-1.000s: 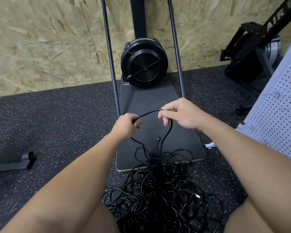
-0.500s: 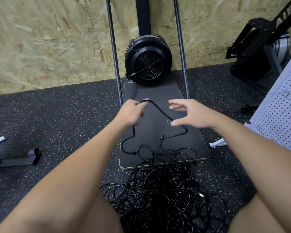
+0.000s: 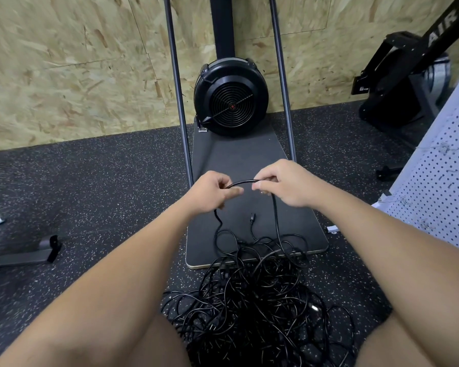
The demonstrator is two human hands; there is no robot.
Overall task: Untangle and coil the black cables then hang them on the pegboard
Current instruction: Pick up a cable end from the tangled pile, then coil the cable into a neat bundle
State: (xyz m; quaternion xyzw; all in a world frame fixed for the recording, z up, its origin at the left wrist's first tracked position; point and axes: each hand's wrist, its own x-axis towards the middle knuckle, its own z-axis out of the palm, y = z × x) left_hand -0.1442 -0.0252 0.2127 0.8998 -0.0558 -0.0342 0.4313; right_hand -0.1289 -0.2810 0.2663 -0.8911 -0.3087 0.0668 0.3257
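Drawing one cable out of the tangle

Left hand [image 3: 214, 192] and right hand [image 3: 281, 186] each pinch the same cable [image 3: 240, 183], arched between them above the far edge of the pile [image 3: 252, 305]; best to feed it out slowly, hand over hand, so knots stay loose.

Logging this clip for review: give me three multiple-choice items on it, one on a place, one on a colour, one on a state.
1. Where does the tangled pile lie?
A. on the floor
B. on the pegboard
C. on a chair

2. What colour is the cable between the hands?
A. white
B. black
C. red

3. What is the right hand doing?
A. hanging open
B. pressing the floor
C. pinching the cable

Key: 1 A, the pile rests on the floor; 2 B, it is black; 3 C, fingers curl on it, as the left hand does.
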